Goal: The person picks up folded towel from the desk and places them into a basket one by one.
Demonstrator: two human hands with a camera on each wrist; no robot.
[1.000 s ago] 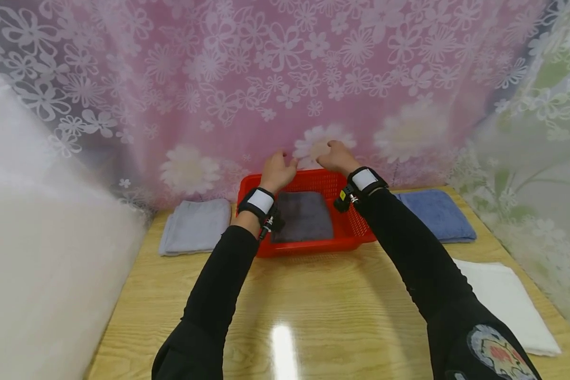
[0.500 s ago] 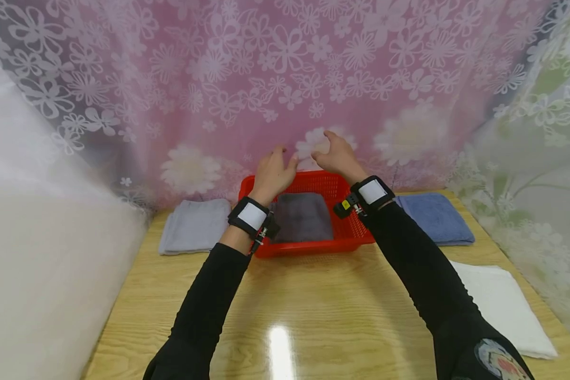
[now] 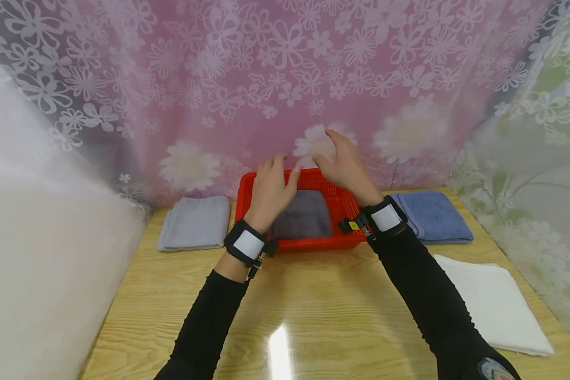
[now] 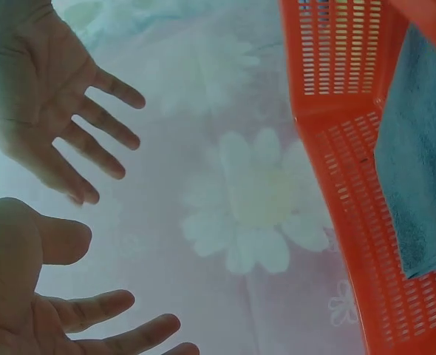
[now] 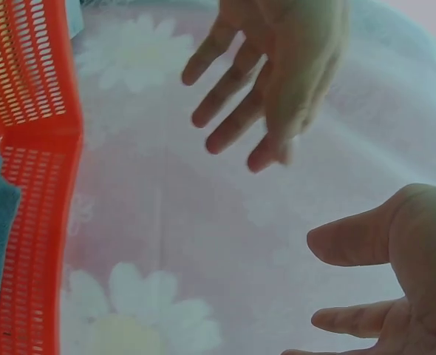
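A red perforated plastic basket (image 3: 313, 244) stands at the back of the table with a folded dark grey towel (image 3: 309, 215) inside. My left hand (image 3: 272, 191) hovers above the basket's left part, fingers spread and holding nothing. It covers part of the towel in the head view. Over the back right of the basket is my right hand (image 3: 345, 164), its thumb apart from its extended fingers and nothing in its grasp. The left wrist view shows the basket's rim (image 4: 323, 181) to the right of both hands, with the towel (image 4: 421, 163) behind the rim.
A folded light grey towel (image 3: 196, 222) lies left of the basket. On the right are a folded blue towel (image 3: 434, 217) and, closer, a folded white cloth (image 3: 496, 303). A pink floral curtain (image 3: 247, 79) hangs right behind the basket.
Both hands have drawn back toward me, and the gap between the wrists has widened. The left hand now hides more of the basket's left side. Basket and towels stay in place.
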